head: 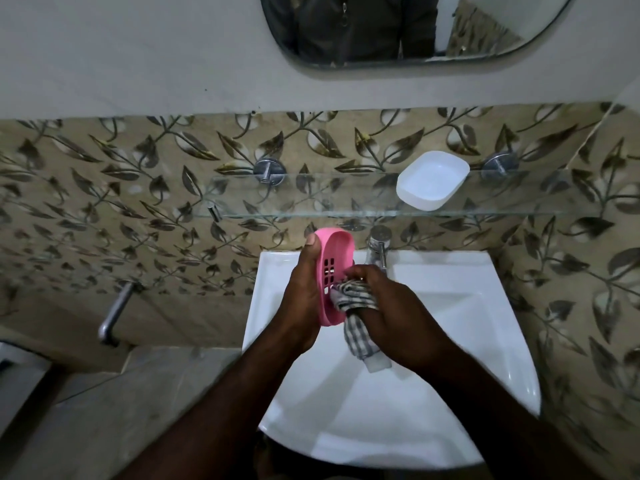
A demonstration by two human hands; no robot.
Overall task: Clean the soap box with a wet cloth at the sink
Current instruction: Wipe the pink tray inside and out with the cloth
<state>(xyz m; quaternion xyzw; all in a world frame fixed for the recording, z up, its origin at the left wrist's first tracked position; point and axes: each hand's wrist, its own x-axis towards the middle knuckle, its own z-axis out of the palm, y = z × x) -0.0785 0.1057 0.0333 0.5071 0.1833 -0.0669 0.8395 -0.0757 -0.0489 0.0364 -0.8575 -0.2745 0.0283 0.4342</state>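
Note:
My left hand (302,292) grips a pink soap box tray (341,258) with drain slots, held on edge above the back of the white sink (450,358). My right hand (391,306) holds a bunched grey checked cloth (356,317) and presses it into the lower inside of the pink tray. The cloth's loose end hangs down over the basin. A white soap box part (431,180) lies on the glass shelf (311,199) above the sink, apart from both hands.
A chrome tap (379,245) stands at the sink's back edge, just right of the pink tray. A second metal tap (114,315) juts from the leaf-patterned tiled wall at the left. A mirror (415,29) hangs above the shelf.

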